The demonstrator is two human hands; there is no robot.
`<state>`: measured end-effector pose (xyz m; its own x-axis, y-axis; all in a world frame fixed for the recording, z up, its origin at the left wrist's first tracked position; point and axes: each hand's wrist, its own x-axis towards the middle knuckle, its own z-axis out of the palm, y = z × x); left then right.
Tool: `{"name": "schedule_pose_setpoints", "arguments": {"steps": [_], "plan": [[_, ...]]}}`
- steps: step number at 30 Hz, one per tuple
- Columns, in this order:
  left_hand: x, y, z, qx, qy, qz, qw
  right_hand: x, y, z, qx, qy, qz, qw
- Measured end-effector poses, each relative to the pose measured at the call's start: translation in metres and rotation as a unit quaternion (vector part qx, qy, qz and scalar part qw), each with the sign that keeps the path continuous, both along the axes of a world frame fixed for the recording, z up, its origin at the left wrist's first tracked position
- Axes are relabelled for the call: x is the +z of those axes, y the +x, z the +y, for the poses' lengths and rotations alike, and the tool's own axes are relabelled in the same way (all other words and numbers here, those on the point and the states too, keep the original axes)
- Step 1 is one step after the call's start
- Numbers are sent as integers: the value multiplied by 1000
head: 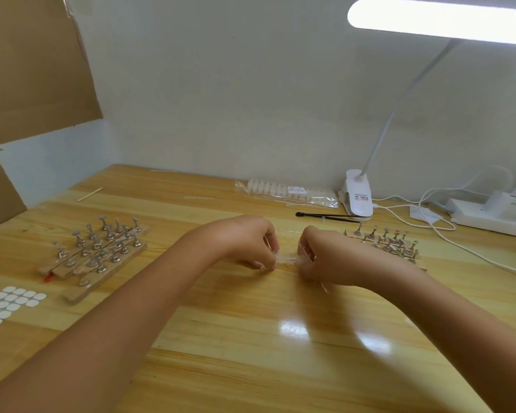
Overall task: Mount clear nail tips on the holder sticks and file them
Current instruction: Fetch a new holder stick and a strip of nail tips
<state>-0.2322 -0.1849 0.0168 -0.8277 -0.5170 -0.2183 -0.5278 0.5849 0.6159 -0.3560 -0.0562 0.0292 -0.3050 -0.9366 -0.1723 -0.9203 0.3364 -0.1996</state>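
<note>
Early stage: a crinkled clear plastic piece (286,259), likely the nail tips' strip, is held at frame centre.
Its ends are pinched by curled fingers of the left hand (251,242) and right hand (313,254). On the shiny metal holder sticks (99,248), centre left, no tips can be made out; mounting and filing are judged undone.

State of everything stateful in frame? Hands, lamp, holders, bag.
left hand: pinches clear plastic
right hand: pinches its other end
clear plastic: held between both hands
lamp: lit
left holder sticks: upright on wooden strips
right holder sticks: upright
bag: lying flat by wall
power strip: adapter plugged in
</note>
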Motion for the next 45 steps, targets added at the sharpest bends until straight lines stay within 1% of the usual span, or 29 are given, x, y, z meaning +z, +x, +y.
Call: {"name": "schedule_pose_setpoints", "arguments": {"steps": [2, 5, 8, 10, 13, 15, 17, 19, 21, 22, 23, 24, 25, 26, 27, 28, 30, 32, 33, 34, 36, 37, 38, 39, 41, 42, 43, 44, 45], "plan": [[-1, -1, 2, 0, 1, 9, 1000, -3, -2, -4, -7, -19, -21, 1000], [-2, -1, 2, -13, -32, 13, 999, -8, -4, -8, -19, -51, -76, 996], [-6, -1, 0, 1, 17, 50, 999, -12, -8, -9, -31, -90, -138, 986], [-8, -1, -1, 23, 53, 81, 995, -14, -11, -10, -48, -122, -206, 970], [-10, -3, -2, 65, 89, 140, 984, -16, -16, -11, -85, -173, -299, 935], [-11, -5, -2, 93, 106, 176, 974, -16, -20, -14, -103, -191, -356, 909], [-13, -8, 1, 117, 107, 202, 967, -13, -22, -19, -113, -194, -441, 869], [-14, -12, 5, 145, 122, 237, 953, -10, -20, -25, -135, -186, -529, 817], [-16, -14, 8, 173, 129, 262, 941, -6, -18, -32, -155, -175, -582, 778], [-16, -15, 8, 183, 137, 271, 935, -5, -16, -35, -153, -169, -599, 768], [-16, -16, 9, 190, 152, 281, 928, -4, -15, -37, -140, -161, -603, 768], [-15, -17, 10, 194, 164, 290, 923, -4, -13, -40, -121, -153, -590, 783], [-13, -18, 10, 201, 161, 292, 921, -4, -12, -42, -100, -150, -563, 807], [-10, -19, 10, 207, 144, 288, 924, -4, -9, -44, -85, -153, -535, 827], [-7, -20, 10, 209, 129, 286, 926, -6, -7, -46, -81, -164, -513, 839], [-4, -20, 11, 206, 122, 287, 928, -7, -7, -49, -88, -182, -504, 840], [4, -18, 13, 181, 138, 289, 930, -8, -9, -52, -111, -209, -525, 818], [10, -14, 13, 153, 187, 293, 925, -7, -13, -52, -120, -214, -556, 794], [13, -12, 13, 148, 207, 291, 922, -6, -16, -52, -115, -209, -562, 792], [16, -10, 12, 146, 200, 284, 926, -6, -18, -50, -106, -200, -563, 795], [23, -3, 6, 144, 106, 252, 951, -5, -22, -49, -88, -182, -568, 798], [24, 1, 3, 150, 59, 236, 958, -4, -25, -48, -88, -178, -583, 788], [25, 5, -1, 157, 27, 230, 960, -4, -28, -47, -97, -176, -608, 768], [24, 8, -6, 162, 12, 232, 959, -4, -31, -46, -112, -173, -645, 736], [19, 11, -11, 160, -11, 241, 957, -4, -40, -44, -145, -168, -716, 662], [15, 11, -12, 144, -29, 235, 961, -4, -43, -42, -159, -168, -734, 639], [10, 9, -10, 114, -50, 218, 968, -5, -46, -42, -170, -169, -737, 632], [3, 6, -8, 73, -74, 191, 976, -6, -49, -42, -176, -171, -729, 639], [-4, 2, -5, 33, -99, 161, 981, -7, -50, -42, -177, -175, -713, 656]]}}
